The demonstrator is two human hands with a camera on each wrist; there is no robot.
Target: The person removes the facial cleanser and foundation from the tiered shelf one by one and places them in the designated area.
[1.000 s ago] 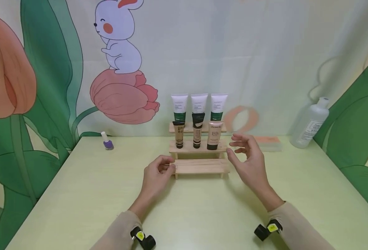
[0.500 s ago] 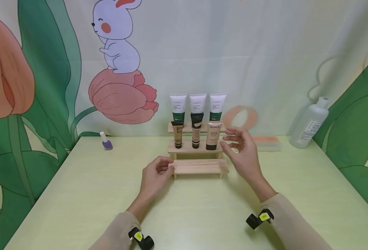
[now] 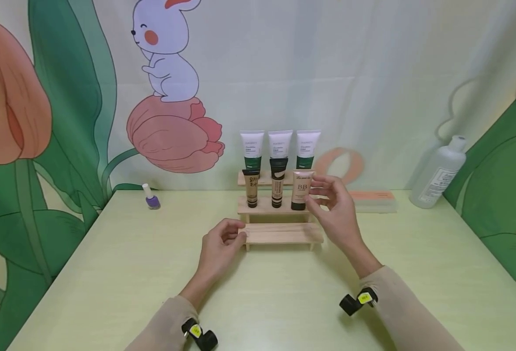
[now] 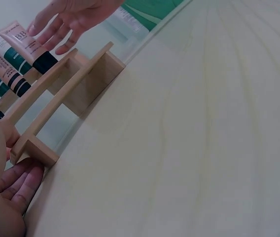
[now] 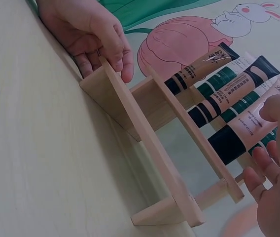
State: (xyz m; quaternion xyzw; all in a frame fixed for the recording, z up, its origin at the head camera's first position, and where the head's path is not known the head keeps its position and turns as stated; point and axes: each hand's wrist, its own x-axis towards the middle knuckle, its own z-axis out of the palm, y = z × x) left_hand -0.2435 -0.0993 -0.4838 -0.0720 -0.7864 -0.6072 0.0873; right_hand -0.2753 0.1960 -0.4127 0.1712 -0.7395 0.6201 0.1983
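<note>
At the near edge of the worktop [image 3: 152, 273], each beige sleeve [image 3: 159, 326] carries a black wrist camera [image 3: 203, 340] with a yellow tag, its marking too small to read. The left hand [image 3: 220, 246] pinches the left end of the lowest step of a wooden rack [image 3: 281, 234], its fingers curled round the plank. The rack stands midway between the worktop's side edges, toward the far edge. The fingers of the right hand [image 3: 338, 219] are bent and apart beside the right edge of a pink tube [image 3: 301, 189] lettered "BB"; whether they press on it cannot be told. That tube stands upright on the middle step, right of a slim black-banded tube [image 3: 277, 187] and a gold tube [image 3: 251, 189], both bearing dark characters too blurred to read. On the top step stand three white-and-green tubes [image 3: 279, 144], apparently branded "HANKEY". Near the worktop's far left corner leans a purple bottle [image 3: 152, 202]; toward the far right corner are an orange-topped box [image 3: 373, 202] and a translucent bottle [image 3: 437, 173], its printed label illegible. Behind hangs a rabbit-and-tulip curtain [image 3: 262, 73].
</note>
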